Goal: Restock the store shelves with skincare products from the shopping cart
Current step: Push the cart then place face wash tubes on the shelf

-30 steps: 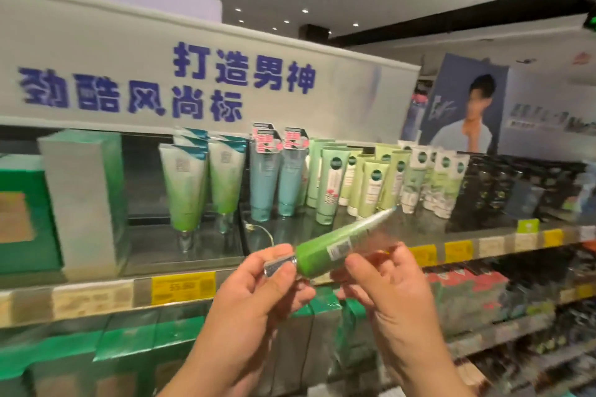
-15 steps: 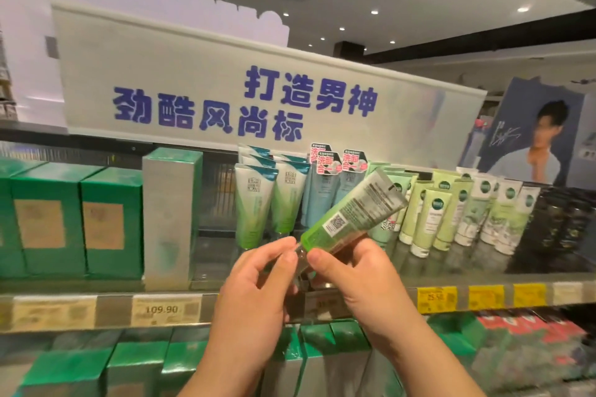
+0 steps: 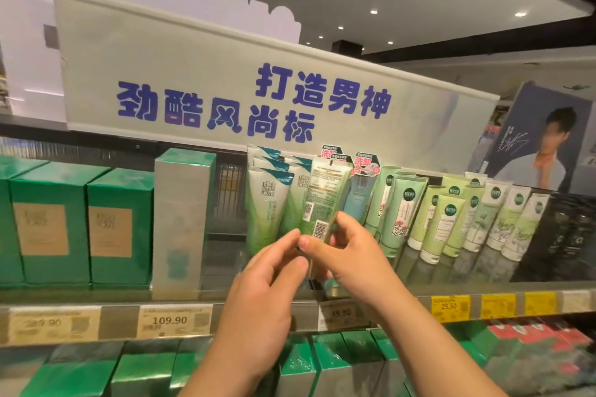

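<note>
Right hand (image 3: 350, 255) grips one green tube (image 3: 325, 203) upright; left hand (image 3: 271, 271) pinches its base; two hands.

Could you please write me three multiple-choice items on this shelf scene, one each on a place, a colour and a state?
1. Where is the tube held?
A) before the white-green tubes
B) before the black tubes
C) below the price rail

2. What colour is the 25.50 tag?
A) red
B) yellow
C) blue

3. How does the tube stand?
A) flat
B) dropped
C) near upright, barcode showing

Answers: 1 A, it overlaps them; 2 B, yellow label; 3 C, the right hand grips its lower end, the left hand beside it.
</note>
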Motion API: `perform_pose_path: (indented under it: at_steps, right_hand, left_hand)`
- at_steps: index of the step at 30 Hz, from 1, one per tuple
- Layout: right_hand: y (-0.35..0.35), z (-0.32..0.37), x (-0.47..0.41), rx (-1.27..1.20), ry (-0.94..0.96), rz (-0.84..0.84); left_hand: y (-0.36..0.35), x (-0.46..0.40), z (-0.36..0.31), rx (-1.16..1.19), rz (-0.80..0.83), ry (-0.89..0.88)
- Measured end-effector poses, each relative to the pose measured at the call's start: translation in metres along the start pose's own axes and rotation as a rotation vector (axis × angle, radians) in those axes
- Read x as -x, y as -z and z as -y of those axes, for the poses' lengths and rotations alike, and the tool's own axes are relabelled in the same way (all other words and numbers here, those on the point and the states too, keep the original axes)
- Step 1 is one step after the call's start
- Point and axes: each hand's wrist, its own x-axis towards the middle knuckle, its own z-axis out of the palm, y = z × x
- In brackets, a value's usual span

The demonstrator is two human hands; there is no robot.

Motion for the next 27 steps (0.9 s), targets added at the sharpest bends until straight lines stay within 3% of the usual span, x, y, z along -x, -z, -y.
perform_pose_path:
  at_steps: [7, 12, 17, 27]
  right_hand:
    - [0.004, -0.007, 0.011, -0.162, 0.015, 0.064]
    - [0.011, -0.017, 0.011, -0.138, -0.018, 0.103]
    - [0.006, -0.025, 0.001, 0.016, 0.007, -0.046]
    - [-0.003, -0.020, -0.013, 0.296, -0.028, -0.159]
  left_hand:
    - [-0.007, -0.004, -0.003, -0.173, -0.010, -0.059]
    - [-0.015, -0.007, -0.006, -0.211, 0.057, -0.064]
    - [-0.012, -0.010, -0.006, -0.243, 0.036, -0.065]
    - [-0.007, -0.012, -0.001, -0.367, 0.013, -0.095]
